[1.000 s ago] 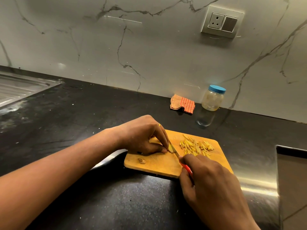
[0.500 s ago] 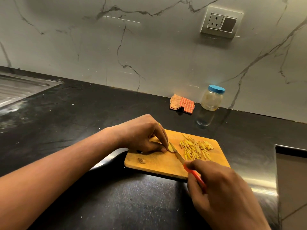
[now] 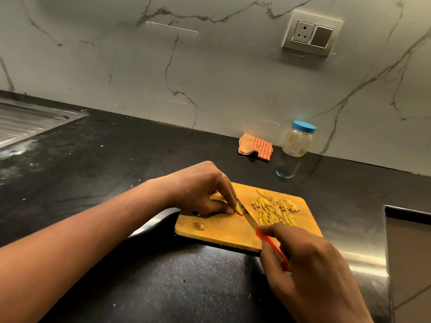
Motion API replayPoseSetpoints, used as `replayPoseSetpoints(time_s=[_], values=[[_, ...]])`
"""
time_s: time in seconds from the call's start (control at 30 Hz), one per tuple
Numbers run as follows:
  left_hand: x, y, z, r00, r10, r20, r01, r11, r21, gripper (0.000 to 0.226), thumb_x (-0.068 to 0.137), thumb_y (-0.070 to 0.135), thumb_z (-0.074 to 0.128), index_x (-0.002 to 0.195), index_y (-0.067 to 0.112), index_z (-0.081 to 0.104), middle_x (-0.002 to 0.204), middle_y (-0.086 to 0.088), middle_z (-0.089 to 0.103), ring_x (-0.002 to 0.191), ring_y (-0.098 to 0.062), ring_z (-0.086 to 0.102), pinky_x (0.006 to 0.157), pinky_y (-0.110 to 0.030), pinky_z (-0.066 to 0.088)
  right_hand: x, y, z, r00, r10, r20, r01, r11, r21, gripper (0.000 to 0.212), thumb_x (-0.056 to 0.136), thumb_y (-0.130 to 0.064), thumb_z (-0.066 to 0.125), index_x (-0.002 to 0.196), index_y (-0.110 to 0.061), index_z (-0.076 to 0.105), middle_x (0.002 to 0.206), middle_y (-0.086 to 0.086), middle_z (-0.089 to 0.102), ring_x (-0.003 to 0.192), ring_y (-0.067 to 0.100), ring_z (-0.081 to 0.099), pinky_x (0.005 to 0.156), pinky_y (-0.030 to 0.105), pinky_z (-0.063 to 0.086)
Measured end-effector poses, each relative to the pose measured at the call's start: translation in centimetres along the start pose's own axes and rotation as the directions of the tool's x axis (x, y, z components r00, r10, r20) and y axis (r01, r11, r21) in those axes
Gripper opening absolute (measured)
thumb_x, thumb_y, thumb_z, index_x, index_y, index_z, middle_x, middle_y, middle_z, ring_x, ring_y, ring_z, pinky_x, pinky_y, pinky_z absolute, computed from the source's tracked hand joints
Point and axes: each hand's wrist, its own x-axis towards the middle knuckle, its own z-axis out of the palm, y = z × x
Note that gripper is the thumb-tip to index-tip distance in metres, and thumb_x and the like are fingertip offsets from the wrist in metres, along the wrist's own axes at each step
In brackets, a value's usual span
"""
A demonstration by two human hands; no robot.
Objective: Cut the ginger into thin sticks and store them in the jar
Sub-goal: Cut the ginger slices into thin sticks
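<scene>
My left hand (image 3: 200,190) is pinching the ginger piece (image 3: 239,209), right hand (image 3: 310,271) gripping the knife (image 3: 248,217), so I'm risking nicking fingertips (image 3: 229,210).

Wooden board (image 3: 224,231) matt; counter (image 3: 116,164) glossy black stone; sink (image 3: 25,122) metal; jar (image 3: 297,142) clear w/ plastic lid.

An orange checked cloth (image 3: 255,146) lies crumpled at the back edge of the black counter (image 3: 116,171), a steel drainboard (image 3: 28,122) fills its far left corner, what may be a steel panel (image 3: 408,264) meets its right edge, and a socket (image 3: 311,33) sits on the marble wall (image 3: 116,66).
</scene>
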Motion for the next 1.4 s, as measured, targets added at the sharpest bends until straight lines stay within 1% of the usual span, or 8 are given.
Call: replayPoseSetpoints(time_s=[0.23, 0.43, 0.7, 0.93, 1.0, 1.1, 1.33, 1.4], values=[[0.0, -0.1, 0.0, 1.000, -0.002, 0.003, 0.002, 1.000, -0.005, 0.017, 0.089, 0.028, 0.073, 0.105, 0.028, 0.078, 0.112, 0.018, 0.071, 0.103, 0.001, 0.064, 0.083, -0.005, 0.044, 0.3, 0.0, 0.6, 1.000, -0.022, -0.011, 0.022, 0.998, -0.067, 0.029, 0.075, -0.036, 0.059, 0.100, -0.029, 0.071, 0.083, -0.011, 0.071, 0.060, 0.009, 0.064, 0.048, 0.022, 0.055], [0.1, 0.0, 0.0, 1.000, 0.001, 0.008, -0.001, 1.000, 0.004, 0.017, 0.089, 0.027, 0.073, 0.104, 0.029, 0.078, 0.111, 0.018, 0.072, 0.103, -0.001, 0.065, 0.087, -0.016, 0.051, 1.1, -0.8, 0.5, 0.999, -0.018, 0.046, 0.026, 0.985, -0.173, 0.025, 0.076, -0.032, 0.073, 0.100, -0.030, 0.070, 0.076, -0.010, 0.068, 0.055, 0.011, 0.060, 0.043, 0.016, 0.044], [0.3, -0.2, 0.0, 1.000, -0.019, 0.022, 0.019, 1.000, 0.009, 0.016, 0.088, 0.028, 0.074, 0.103, 0.031, 0.078, 0.109, 0.018, 0.072, 0.100, -0.003, 0.065, 0.080, -0.017, 0.052, 1.4, -1.1, 0.1, 0.994, -0.108, 0.017, 0.109, 0.987, -0.117, 0.035, 0.097, -0.041, 0.039, 0.130, -0.036, 0.047, 0.108, -0.012, 0.060, 0.088, 0.011, 0.058, 0.068, 0.017, 0.049], [0.5, 0.8, 0.2, 0.999, -0.031, 0.042, 0.029, 0.998, 0.050, 0.017, 0.089, 0.031, 0.072, 0.105, 0.030, 0.078, 0.110, 0.016, 0.072, 0.090, 0.000, 0.063, 0.076, -0.009, 0.046, 0.7, 0.2, 1.0, 0.996, -0.031, 0.087, 0.045, 0.985, -0.166, 0.031, 0.072, -0.029, 0.077, 0.102, -0.028, 0.070, 0.067, -0.009, 0.064, 0.047, 0.013, 0.056, 0.036, 0.018, 0.046], [0.6, 1.0, 0.5, 1.000, -0.024, -0.020, 0.025, 0.998, 0.055, 0.018, 0.086, 0.037, 0.074, 0.100, 0.028, 0.079, 0.104, 0.015, 0.074, 0.083, 0.004, 0.061, 0.071, -0.005, 0.041, 0.8, 0.0, 1.1, 0.997, -0.022, 0.080, 0.035, 0.985, -0.167, 0.025, 0.074, -0.030, 0.072, 0.100, -0.028, 0.069, 0.067, -0.009, 0.063, 0.048, 0.012, 0.055, 0.037, 0.019, 0.044], [0.5, 1.1, 1.2, 0.990, -0.028, -0.141, 0.027, 1.000, -0.010, 0.018, 0.081, 0.041, 0.079, 0.092, 0.027, 0.081, 0.094, 0.013, 0.075, 0.084, -0.004, 0.067, 0.070, -0.012, 0.050, 0.8, -0.4, 1.0, 0.997, -0.025, 0.068, 0.036, 0.985, -0.169, 0.027, 0.070, -0.029, 0.077, 0.096, -0.027, 0.069, 0.064, -0.009, 0.060, 0.047, 0.011, 0.054, 0.039, 0.012, 0.034], [0.8, 1.5, 1.4, 0.991, -0.063, -0.114, 0.071, 0.996, 0.061, 0.015, 0.083, 0.041, 0.077, 0.094, 0.031, 0.080, 0.097, 0.015, 0.075, 0.090, -0.004, 0.067, 0.079, -0.029, 0.057, 1.2, -0.9, 0.4, 0.993, -0.117, 0.008, 0.117, 0.985, -0.126, 0.025, 0.095, -0.037, 0.043, 0.118, -0.033, 0.052, 0.103, -0.010, 0.061, 0.088, 0.011, 0.058, 0.067, 0.020, 0.045], [0.8, 1.6, 1.3, 0.993, -0.073, -0.095, 0.079, 0.995, 0.062, 0.014, 0.083, 0.040, 0.076, 0.094, 0.032, 0.080, 0.098, 0.015, 0.075, 0.091, -0.003, 0.067, 0.081, -0.029, 0.057, 1.3, -1.2, 0.5, 0.994, -0.088, 0.060, 0.096, 0.984, -0.152, 0.025, 0.095, -0.037, 0.043, 0.119, -0.032, 0.051, 0.103, -0.009, 0.059, 0.087, 0.012, 0.058, 0.064, 0.020, 0.044]])
